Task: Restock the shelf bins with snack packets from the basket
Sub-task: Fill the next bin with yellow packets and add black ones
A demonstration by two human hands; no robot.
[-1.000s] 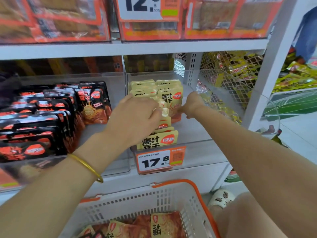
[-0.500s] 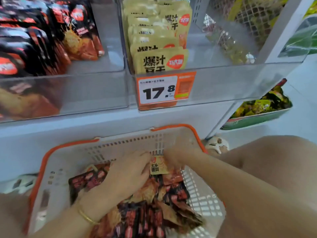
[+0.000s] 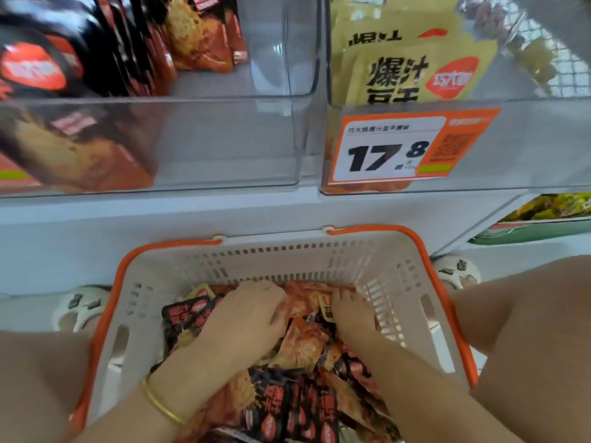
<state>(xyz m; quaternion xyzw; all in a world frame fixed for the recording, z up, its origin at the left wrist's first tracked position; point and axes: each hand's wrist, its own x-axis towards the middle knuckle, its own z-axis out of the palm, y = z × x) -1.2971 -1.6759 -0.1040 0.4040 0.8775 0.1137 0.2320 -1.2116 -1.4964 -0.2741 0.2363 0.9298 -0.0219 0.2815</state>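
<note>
A white basket [image 3: 275, 251] with an orange rim stands below the shelf, between my knees. It holds several black-and-red packets [image 3: 287, 407] and orange packets [image 3: 303, 343]. Both hands are down in the pile at its far end. My left hand [image 3: 246, 311], with a gold bangle on the wrist, curls its fingers over an orange packet [image 3: 299, 302]. My right hand [image 3: 351, 311] pinches a small yellow packet [image 3: 327, 310]. Above, the left clear bin [image 3: 240, 139] holds black-and-red packets, and the right clear bin [image 3: 527, 145] holds yellow packets [image 3: 412, 75].
An orange price tag [image 3: 390, 148] reading 17.8 hangs on the right bin's front. The white shelf edge [image 3: 160, 215] runs just above the basket. Slippered feet [image 3: 80, 305] [image 3: 457, 270] flank the basket. A lower tray of green-yellow packets [image 3: 550, 209] sits at right.
Both hands left the yellow packets in the right bin and dropped into the basket. My view tilted down and closer. The hands now dig deeper toward the basket's far wall.
</note>
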